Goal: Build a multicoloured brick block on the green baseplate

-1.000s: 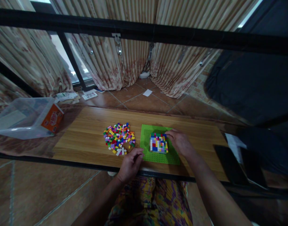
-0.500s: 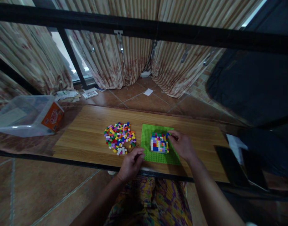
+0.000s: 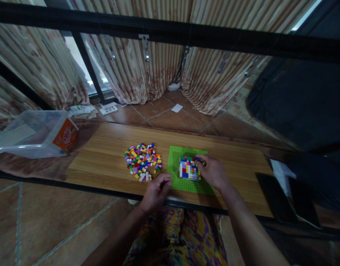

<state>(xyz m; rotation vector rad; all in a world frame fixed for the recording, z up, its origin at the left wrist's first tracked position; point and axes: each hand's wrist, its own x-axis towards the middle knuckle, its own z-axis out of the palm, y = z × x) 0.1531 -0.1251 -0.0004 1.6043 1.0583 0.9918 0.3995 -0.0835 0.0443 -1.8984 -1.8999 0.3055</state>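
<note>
A green studded baseplate (image 3: 174, 155) lies on the wooden board, carrying a low block built of many-coloured toy bricks (image 3: 188, 169). My right hand (image 3: 214, 171) reaches over the block's far right corner, thumb and forefinger pinched on a small blue brick (image 3: 198, 159). The fingertips cover part of that brick, and whether it is seated cannot be told. My left hand (image 3: 157, 190) rests curled at the baseplate's near left edge; its palm is hidden. Left of the baseplate spreads a pile of loose small bricks (image 3: 142, 159) in mixed colours.
The wooden board (image 3: 103, 159) is long and narrow with a dark front edge. At far left stands a clear plastic bin (image 3: 39, 136) with an orange label. A dark flat object (image 3: 275, 195) lies at the right end. A black rail (image 3: 170, 31) crosses before striped curtains.
My right hand's fingers have shifted slightly left and closer in over the block's corner. My left hand stays curled in the same place. The whole view has moved slightly.
</note>
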